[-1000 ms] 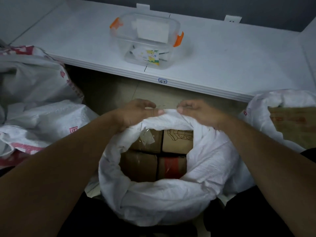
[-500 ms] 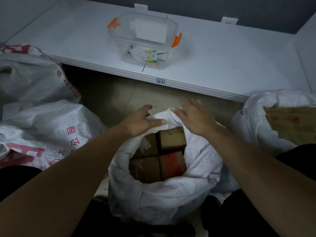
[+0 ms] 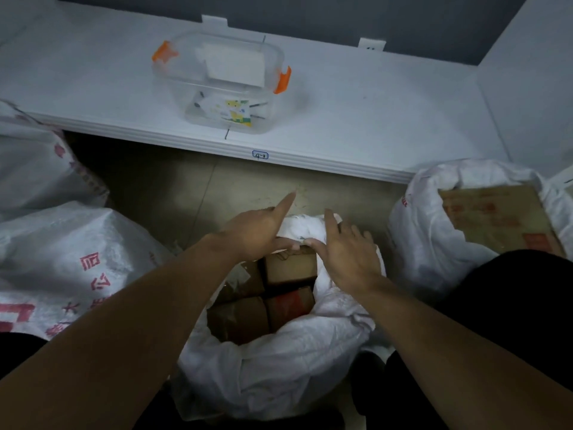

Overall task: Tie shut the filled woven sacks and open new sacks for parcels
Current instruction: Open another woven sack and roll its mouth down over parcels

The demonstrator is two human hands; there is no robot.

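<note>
We see our left forearm [image 3: 124, 336] and right forearm [image 3: 449, 352] uncovered along all their visible length, with skin only and no cloth on them. Our left hand [image 3: 257, 231] and right hand [image 3: 347, 252], at the far rim of the white sack [image 3: 279, 367], are just as bare. Right of the sack a broad mass of plain black cloth shows, apparently our right trouser leg [image 3: 511, 305]. Left of the sack, a smaller patch of the same black, our left trouser leg [image 3: 18, 352], shows beside the forearm
</note>
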